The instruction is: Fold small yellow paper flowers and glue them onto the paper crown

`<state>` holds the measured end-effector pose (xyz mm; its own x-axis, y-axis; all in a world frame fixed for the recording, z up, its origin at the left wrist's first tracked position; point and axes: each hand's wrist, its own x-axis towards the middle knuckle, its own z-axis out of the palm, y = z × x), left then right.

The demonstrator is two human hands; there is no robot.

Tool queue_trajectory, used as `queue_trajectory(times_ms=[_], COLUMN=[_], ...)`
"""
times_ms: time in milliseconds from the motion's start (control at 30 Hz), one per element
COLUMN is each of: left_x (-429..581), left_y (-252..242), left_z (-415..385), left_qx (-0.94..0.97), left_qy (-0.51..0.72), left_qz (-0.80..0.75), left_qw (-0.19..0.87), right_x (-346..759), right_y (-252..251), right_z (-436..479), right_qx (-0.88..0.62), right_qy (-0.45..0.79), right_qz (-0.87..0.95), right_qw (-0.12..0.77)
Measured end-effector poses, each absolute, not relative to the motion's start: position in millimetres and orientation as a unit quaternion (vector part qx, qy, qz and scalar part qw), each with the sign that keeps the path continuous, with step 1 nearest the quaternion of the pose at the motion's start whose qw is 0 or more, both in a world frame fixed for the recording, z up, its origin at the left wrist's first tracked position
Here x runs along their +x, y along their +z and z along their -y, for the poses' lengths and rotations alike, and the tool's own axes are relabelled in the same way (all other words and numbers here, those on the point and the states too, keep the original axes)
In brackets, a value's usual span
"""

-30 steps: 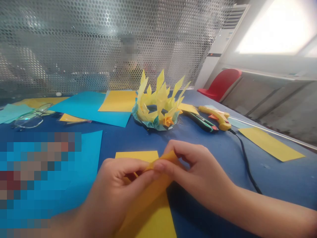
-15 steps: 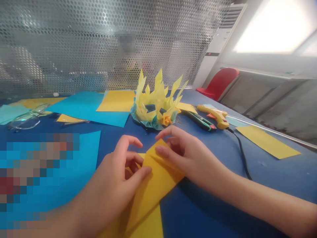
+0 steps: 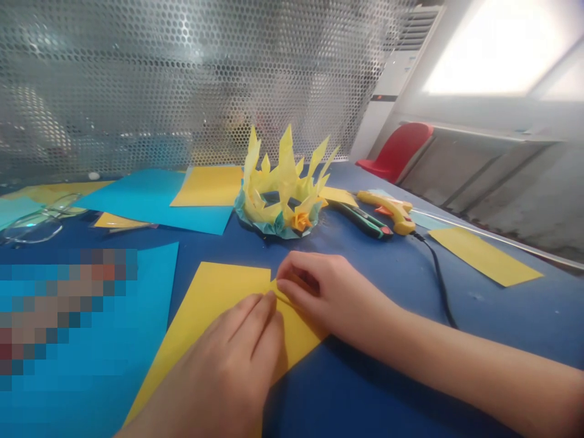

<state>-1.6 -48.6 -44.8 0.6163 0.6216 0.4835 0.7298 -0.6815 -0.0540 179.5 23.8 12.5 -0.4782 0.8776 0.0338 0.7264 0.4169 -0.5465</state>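
A folded piece of yellow paper (image 3: 303, 328) lies on the table, overlapping a yellow sheet (image 3: 219, 292). My right hand (image 3: 319, 281) pinches the folded paper's far corner between thumb and curled fingers. Palm down, my left hand (image 3: 241, 353) rests flat across the yellow papers, fingers straight and together, their tips at the crease beside my right fingertips. My left thumb is hidden. Just beyond my hands stands a paper crown (image 3: 286, 164) with pale yellow spikes, a crumpled light-blue base and an orange paper flower (image 3: 301, 221).
A yellow glue gun (image 3: 401, 219) with a black cord and a green-black utility knife (image 3: 365, 222) lie right of the crown. Blue sheets (image 3: 157, 286) and glasses (image 3: 34, 230) lie left, partly pixelated. A perforated metal screen (image 3: 182, 91) closes the back; a red chair (image 3: 401, 152) stands beyond.
The folded paper has come down from a raised, tilted position onto the yellow sheet. My left hand has gone from curled around its edge to flat on it; my right hand still grips the corner.
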Motion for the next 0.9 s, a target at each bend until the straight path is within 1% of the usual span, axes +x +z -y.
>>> queue_trajectory(times_ms=[367,600,733,900], left_x=[-1,-2,-1,0], left_y=[-34,-23,-15,-18], left_z=[47,46,48,48], left_qx=[-0.892,-0.918,-0.925,-0.923], left_qy=[-0.145,-0.116,-0.07,-0.072], left_qz=[0.405,0.351,0.35,0.364], left_qw=[0.14,0.145,0.128,0.104], right_x=[181,182,184,186], right_y=[7,6,5,3], right_z=[-28,-30,-30,-30], right_qx=[-0.474,-0.473,-0.464,-0.458], right_qy=[0.227,0.217,0.217,0.218], right_qz=[0.832,0.834,0.838,0.839], right_qw=[0.18,0.183,0.188,0.196])
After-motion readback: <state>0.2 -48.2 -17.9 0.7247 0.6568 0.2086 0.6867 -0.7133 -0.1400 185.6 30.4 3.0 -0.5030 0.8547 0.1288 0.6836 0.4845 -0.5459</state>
